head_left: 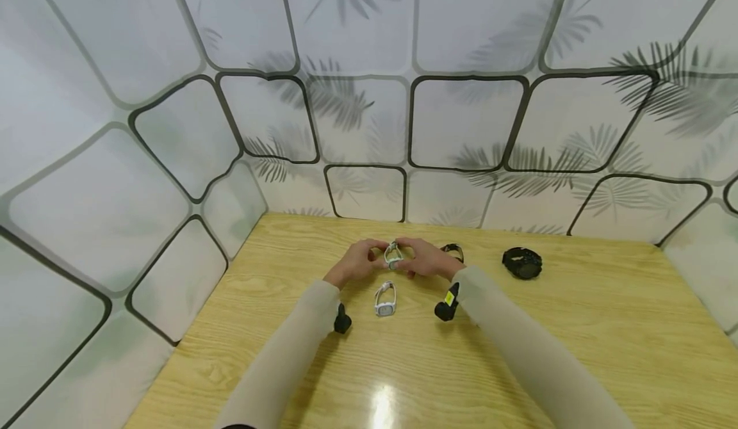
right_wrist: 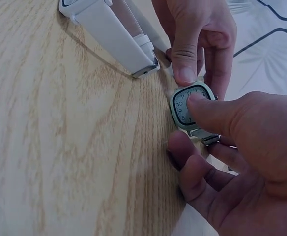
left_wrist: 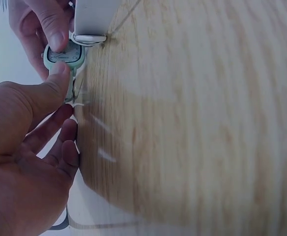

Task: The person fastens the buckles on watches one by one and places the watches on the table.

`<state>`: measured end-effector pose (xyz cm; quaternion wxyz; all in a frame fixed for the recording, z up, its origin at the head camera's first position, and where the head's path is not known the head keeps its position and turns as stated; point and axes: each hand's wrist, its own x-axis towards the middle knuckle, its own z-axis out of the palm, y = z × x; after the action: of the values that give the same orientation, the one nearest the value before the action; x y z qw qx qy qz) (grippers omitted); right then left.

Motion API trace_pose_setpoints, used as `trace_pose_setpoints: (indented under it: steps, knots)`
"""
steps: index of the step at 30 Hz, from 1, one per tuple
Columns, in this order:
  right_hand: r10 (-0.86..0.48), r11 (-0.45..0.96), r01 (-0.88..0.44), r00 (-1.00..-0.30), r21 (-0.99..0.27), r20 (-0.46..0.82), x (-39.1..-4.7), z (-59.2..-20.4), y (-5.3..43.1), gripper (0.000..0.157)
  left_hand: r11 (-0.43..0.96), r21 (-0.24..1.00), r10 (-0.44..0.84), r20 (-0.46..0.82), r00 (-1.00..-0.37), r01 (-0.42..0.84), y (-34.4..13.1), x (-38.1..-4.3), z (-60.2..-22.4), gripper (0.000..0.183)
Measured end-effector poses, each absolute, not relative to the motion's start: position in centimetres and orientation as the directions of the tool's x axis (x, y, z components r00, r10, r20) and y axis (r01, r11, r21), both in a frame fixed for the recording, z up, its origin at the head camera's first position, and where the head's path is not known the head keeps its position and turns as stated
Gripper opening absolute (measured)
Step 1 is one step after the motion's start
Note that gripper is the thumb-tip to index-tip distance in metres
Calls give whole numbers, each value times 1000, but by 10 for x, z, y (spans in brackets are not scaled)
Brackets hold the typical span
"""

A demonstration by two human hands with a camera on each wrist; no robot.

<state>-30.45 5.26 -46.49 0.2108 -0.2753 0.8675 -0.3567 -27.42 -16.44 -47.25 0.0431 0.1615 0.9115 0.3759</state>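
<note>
Both hands meet at a pale green wristwatch (head_left: 394, 264) with a rounded-square dial, near the back of the table. My left hand (head_left: 359, 262) pinches it from one side, thumb at the case edge in the left wrist view. From the other side my right hand (head_left: 425, 259) grips it, its thumb lying over the dial (right_wrist: 184, 105) in the right wrist view. Part of the strap is hidden behind the fingers. Nearer to me, a white wristwatch (head_left: 385, 310) rests on the table with its strap standing in a loop.
Behind my right hand lies a dark-strapped watch (head_left: 455, 248), partly covered. Farther right on the wooden table (head_left: 599, 326) is a bulky black watch (head_left: 522, 264). A patterned wall (head_left: 363, 121) borders the table's back, and another panel (head_left: 104, 205) stands at the left.
</note>
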Motion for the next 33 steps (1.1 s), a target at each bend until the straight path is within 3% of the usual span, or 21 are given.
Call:
trace_pose_setpoints:
  steps: [33]
  knots:
    - [-602,602,-264,-770,-754,-211,-303,-464,53,75,675,690,345,17,-938,261,-165,-272,-469,48]
